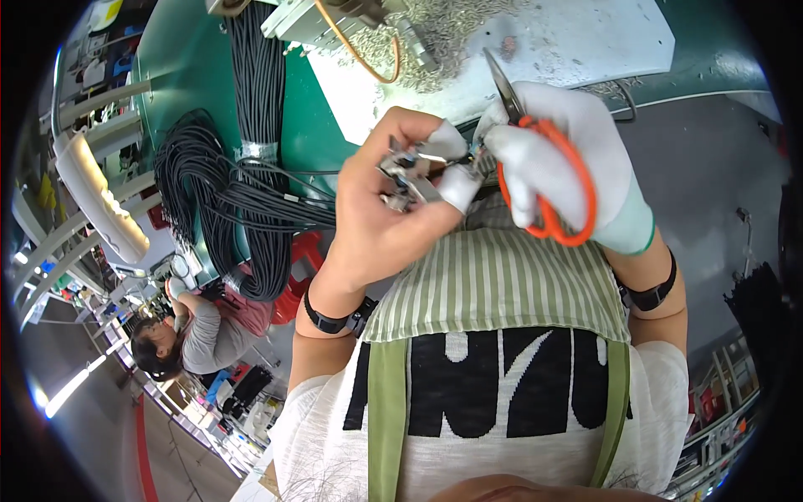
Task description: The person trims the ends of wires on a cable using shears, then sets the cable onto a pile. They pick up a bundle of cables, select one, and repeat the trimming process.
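Observation:
In front of my apron, my left hand is closed around several small silvery metal connectors, with white covers on its thumb and fingertip. Thin coloured wires show at the tip of its pinch. My right hand, in a white glove, meets it there, thumb and finger pressed at the wires. The same hand carries a pair of scissors with orange handles, blades pointing up and away. Black cables run from a bundle on the left toward my left hand. What lies between the touching fingertips is partly hidden.
A thick bundle of black cables lies on the green table and hangs over its edge. Many small metal parts cover a white board beneath a machine with an orange tube. Another person sits at left.

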Demonstrator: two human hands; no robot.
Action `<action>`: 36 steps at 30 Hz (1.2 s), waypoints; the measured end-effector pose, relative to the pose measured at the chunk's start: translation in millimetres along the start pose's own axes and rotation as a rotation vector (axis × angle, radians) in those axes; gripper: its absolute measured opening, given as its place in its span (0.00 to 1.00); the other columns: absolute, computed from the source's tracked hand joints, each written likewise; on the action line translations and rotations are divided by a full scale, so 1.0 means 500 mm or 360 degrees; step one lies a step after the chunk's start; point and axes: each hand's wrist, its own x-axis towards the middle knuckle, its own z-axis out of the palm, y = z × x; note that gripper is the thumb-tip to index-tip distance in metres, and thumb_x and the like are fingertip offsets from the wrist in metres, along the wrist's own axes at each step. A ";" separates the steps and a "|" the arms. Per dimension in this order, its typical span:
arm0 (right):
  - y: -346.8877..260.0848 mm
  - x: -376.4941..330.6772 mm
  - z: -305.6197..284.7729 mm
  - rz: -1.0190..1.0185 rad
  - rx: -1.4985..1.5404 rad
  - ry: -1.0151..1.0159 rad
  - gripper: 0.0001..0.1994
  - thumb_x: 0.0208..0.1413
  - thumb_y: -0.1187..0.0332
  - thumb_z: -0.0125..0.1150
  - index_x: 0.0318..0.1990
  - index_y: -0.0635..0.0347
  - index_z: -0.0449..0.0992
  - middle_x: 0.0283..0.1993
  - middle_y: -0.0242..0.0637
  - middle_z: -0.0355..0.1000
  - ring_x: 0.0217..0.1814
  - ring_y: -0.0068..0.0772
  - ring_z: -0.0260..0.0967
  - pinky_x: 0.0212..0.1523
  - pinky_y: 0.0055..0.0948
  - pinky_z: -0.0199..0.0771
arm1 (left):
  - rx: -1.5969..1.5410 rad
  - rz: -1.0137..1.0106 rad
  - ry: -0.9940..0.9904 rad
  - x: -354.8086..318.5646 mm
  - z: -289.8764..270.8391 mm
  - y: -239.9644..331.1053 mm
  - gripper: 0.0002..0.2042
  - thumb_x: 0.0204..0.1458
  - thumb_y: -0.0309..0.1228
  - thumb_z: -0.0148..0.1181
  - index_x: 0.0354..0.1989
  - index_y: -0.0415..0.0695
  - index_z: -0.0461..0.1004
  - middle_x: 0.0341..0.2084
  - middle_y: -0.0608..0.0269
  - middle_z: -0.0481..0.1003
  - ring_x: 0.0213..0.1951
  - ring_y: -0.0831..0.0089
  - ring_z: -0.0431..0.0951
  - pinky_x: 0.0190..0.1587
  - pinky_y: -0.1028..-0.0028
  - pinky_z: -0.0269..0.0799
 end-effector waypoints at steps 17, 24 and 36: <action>-0.002 -0.002 -0.041 0.0677 0.0728 -0.0587 0.08 0.55 0.66 0.56 0.30 0.62 0.73 0.15 0.32 0.68 0.14 0.24 0.64 0.17 0.24 0.63 | 0.0108 0.0625 -0.0272 0.014 -0.012 -0.010 0.10 0.45 0.20 0.62 0.38 0.39 0.76 0.32 0.56 0.76 0.28 0.73 0.76 0.25 0.79 0.69; 0.015 0.012 0.002 -0.1224 -0.1513 0.0390 0.09 0.44 0.67 0.66 0.34 0.56 0.76 0.19 0.33 0.66 0.17 0.33 0.65 0.19 0.29 0.62 | -0.1300 -0.0518 0.0254 0.017 -0.001 0.028 0.07 0.46 0.20 0.63 0.34 0.39 0.76 0.26 0.64 0.76 0.25 0.82 0.73 0.26 0.84 0.67; 0.012 -0.029 -0.006 -0.0855 -0.1999 0.0313 0.10 0.44 0.66 0.67 0.36 0.54 0.77 0.19 0.32 0.65 0.18 0.35 0.65 0.21 0.30 0.63 | -0.0031 -0.0263 0.0408 0.023 0.010 0.013 0.11 0.41 0.17 0.62 0.35 0.37 0.73 0.25 0.72 0.70 0.27 0.89 0.67 0.30 0.89 0.63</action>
